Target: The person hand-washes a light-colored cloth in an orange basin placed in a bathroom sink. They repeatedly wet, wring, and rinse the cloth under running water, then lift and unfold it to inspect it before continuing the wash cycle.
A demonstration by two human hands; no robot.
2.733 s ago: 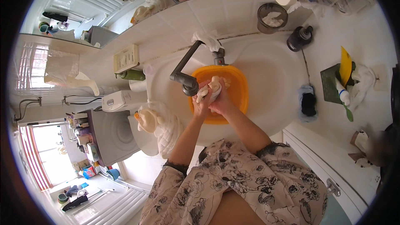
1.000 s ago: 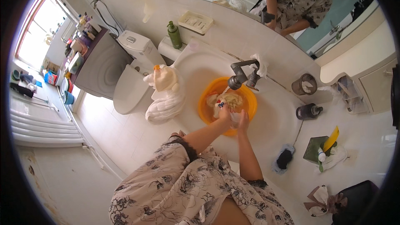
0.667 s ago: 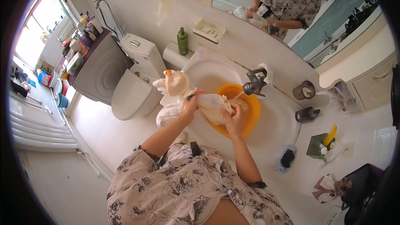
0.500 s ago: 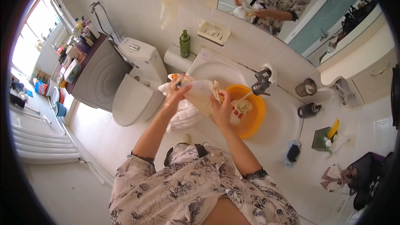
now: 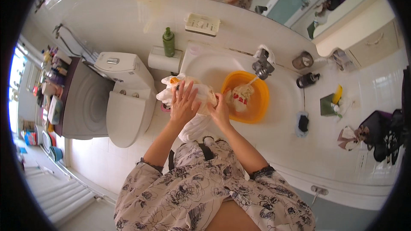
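Observation:
My left hand (image 5: 185, 105) lies with fingers spread flat on a thin, pale white cloth (image 5: 204, 93). My right hand (image 5: 220, 112) pinches the cloth's bunched cream edge, beside the basin. A white bundle with an orange patch (image 5: 166, 96) sticks out past my left fingers, and white fabric (image 5: 195, 129) hangs below my hands. In the sink to the right, an orange-yellow basin (image 5: 264, 107) holds water and a wet cream cloth with red marks (image 5: 242, 95). Water runs into it from a dark faucet (image 5: 262, 69).
A white sink counter (image 5: 274, 141) carries a dark bottle (image 5: 308, 80), a brown cup (image 5: 302, 60), a green box (image 5: 329, 105) and a black bag (image 5: 379, 134). A green bottle (image 5: 168, 42) stands behind my hands. To the left are a toilet (image 5: 126, 117) and a washing machine (image 5: 85, 98).
My left hand has gone from gripping the cloth to lying spread on it. Both hands sit slightly lower and closer to the basin's left side; the whole view has shifted and turned.

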